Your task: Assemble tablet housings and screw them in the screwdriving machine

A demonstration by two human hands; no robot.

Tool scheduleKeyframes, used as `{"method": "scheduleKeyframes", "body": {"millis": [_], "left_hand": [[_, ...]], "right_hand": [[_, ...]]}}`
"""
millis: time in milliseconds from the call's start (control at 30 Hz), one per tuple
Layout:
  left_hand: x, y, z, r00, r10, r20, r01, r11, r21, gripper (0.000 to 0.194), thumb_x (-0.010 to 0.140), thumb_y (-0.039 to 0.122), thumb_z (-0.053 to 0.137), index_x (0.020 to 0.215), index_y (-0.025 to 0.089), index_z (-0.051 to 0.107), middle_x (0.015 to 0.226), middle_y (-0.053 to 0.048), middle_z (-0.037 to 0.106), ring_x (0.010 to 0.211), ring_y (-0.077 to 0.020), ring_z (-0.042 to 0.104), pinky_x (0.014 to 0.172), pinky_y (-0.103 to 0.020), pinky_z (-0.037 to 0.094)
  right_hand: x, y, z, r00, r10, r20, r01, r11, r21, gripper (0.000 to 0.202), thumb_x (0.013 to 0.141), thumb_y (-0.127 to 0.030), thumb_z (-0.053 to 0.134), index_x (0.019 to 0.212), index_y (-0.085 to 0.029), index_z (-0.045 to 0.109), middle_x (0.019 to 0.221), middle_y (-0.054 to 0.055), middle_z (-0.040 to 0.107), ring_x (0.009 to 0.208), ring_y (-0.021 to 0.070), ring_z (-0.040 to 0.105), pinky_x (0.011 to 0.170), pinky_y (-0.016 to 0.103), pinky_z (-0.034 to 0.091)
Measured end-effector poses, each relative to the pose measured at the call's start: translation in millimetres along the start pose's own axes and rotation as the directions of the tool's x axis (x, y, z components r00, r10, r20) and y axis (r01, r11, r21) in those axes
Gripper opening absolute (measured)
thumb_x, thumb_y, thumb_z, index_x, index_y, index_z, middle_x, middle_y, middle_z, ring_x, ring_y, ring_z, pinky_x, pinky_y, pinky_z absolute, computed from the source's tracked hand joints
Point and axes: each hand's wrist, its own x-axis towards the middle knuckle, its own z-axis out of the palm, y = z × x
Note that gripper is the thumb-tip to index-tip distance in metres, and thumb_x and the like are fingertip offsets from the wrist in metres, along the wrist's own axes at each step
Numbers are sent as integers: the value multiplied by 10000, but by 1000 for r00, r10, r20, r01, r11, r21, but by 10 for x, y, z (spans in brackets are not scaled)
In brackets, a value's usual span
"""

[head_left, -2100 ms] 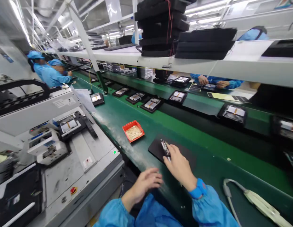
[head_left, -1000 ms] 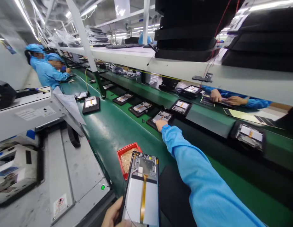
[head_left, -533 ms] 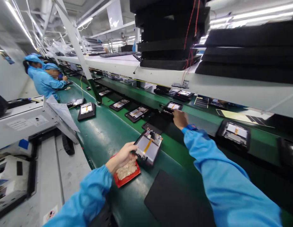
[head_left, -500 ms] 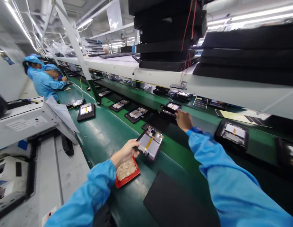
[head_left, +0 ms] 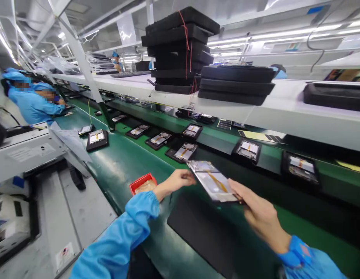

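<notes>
My right hand (head_left: 259,211) grips the lower right end of a tablet-like device (head_left: 213,182), which is tilted, with silver panels and an orange strip showing. To its left, my left hand (head_left: 180,181) is apart from the device, its fingers curled; whether anything small is between them is hidden. Just below and left of that hand is a red tray (head_left: 134,185) with pale beige material in it. A black mat (head_left: 206,236) lies on the green bench under the device.
Similar devices in black holders (head_left: 159,139) line the green belt behind. One more holder (head_left: 98,140) sits on the bench at left. Black trays (head_left: 180,58) are stacked on the white shelf (head_left: 226,106). People in blue (head_left: 31,102) work at far left.
My left hand has let go of the device, and my right hand has come back from the belt and taken it. Another device now rests in the nearest holder. The view has shifted.
</notes>
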Motion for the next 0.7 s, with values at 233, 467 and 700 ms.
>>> {"method": "scheduleKeyframes", "body": {"millis": [233, 467, 700], "left_hand": [[-1574, -502, 418, 920, -364, 146, 382, 746, -546, 205, 771, 281, 744, 859, 124, 644, 621, 17, 583, 587, -151, 648, 733, -359, 540], [-1970, -740, 781, 898, -438, 44, 358, 667, -653, 292, 774, 308, 761, 948, 102, 647, 686, -45, 671, 728, -216, 724, 751, -324, 538], [-1834, -691, 965, 845, -534, -18, 255, 432, -865, 135, 801, 112, 683, 926, 97, 636, 777, -87, 716, 854, -245, 740, 941, -457, 527]], "right_hand": [[-1048, -675, 209, 998, -5, 65, 1, 998, 66, 714, 875, 37, 413, 1544, -205, 356, 1467, 116, 513, 1308, 254, 543, 1066, 390, 515], [-1665, -980, 648, 957, 184, 223, -180, 983, -37, 773, 846, 33, 361, 1565, -244, 297, 1481, 102, 504, 1372, 249, 468, 1101, 481, 461], [-1355, -1496, 491, 905, 226, 361, -267, 961, 68, 381, 902, -124, 493, 1247, -218, 623, 1295, 141, 609, 1212, 300, 555, 997, 506, 477]]}}
